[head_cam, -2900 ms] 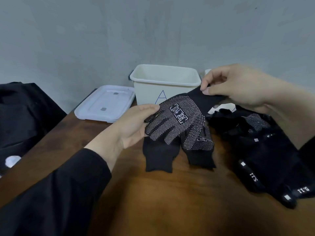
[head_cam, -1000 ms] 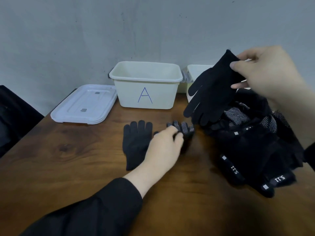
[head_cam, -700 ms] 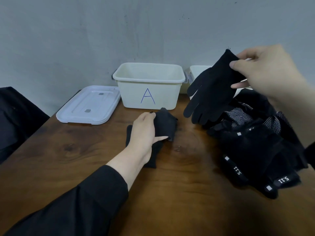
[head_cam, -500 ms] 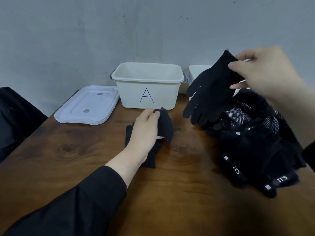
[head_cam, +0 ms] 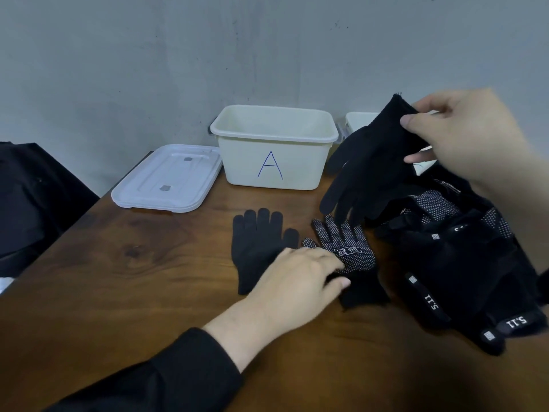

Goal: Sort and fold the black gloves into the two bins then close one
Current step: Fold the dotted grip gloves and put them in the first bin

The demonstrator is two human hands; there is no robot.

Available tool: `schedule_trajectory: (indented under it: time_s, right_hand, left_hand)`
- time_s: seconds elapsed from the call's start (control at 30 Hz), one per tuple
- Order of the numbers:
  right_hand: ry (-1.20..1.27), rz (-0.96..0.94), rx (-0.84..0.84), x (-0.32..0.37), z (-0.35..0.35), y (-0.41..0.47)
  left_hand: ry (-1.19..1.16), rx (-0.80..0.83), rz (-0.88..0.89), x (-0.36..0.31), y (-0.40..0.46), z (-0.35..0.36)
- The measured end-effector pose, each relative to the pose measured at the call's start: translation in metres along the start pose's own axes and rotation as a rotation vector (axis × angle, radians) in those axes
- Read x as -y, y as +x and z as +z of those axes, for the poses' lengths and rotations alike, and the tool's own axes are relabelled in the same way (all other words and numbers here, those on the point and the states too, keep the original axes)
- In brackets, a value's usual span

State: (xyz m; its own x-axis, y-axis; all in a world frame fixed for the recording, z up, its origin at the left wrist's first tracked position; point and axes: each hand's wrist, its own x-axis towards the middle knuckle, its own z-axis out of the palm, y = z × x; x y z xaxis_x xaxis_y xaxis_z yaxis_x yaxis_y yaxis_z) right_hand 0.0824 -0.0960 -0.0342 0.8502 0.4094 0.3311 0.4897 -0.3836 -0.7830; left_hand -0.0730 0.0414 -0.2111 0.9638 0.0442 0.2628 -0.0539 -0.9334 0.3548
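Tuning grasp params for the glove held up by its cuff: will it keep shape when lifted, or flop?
Likely floppy: the plain black glove, pinched at the cuff by the right hand, hangs with fingers drooping. Probably light, since a fingertip pinch carries it. The knit looks soft and not slippery, unlike the dotted glove under the left hand, though friction is a guess.

Bins: two, bin A [head_cam: 273, 162] at 12 o'clock, second bin [head_cam: 358, 121] partly hidden at 1 o'clock. Lid [head_cam: 167, 178]: one, 10 o'clock. Loose gloves: three — plain glove [head_cam: 255, 248], dotted glove [head_cam: 347, 248], held glove [head_cam: 371, 171]. Glove pile [head_cam: 463, 263]: one, 3 o'clock, count unclear.
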Motion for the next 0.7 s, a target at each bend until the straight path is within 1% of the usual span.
schedule_trajectory:
  time_s: [0.07,0.1,0.2,0.23,0.47,0.7]
  right_hand:
    - [0.004,0.001,0.011,-0.001,0.004,-0.002]
    - [0.01,0.002,0.011,-0.002,0.006,-0.002]
    - [0.035,-0.004,0.02,-0.002,0.013,-0.002]
    - [0.038,-0.003,0.019,-0.003,0.015,-0.001]
    - [0.063,0.0,0.072,-0.006,0.036,0.001]
    - [0.085,-0.001,0.071,-0.008,0.038,0.0]
  left_hand:
    - [0.05,-0.047,-0.035,0.022,-0.01,-0.013]
    - [0.083,-0.021,-0.057,0.034,-0.017,-0.02]
    - [0.128,0.132,-0.112,0.065,-0.043,-0.033]
    - [0.132,0.153,-0.118,0.072,-0.05,-0.034]
    - [0.184,-0.032,-0.081,0.086,-0.058,-0.019]
    - [0.251,-0.16,-0.161,0.095,-0.059,-0.02]
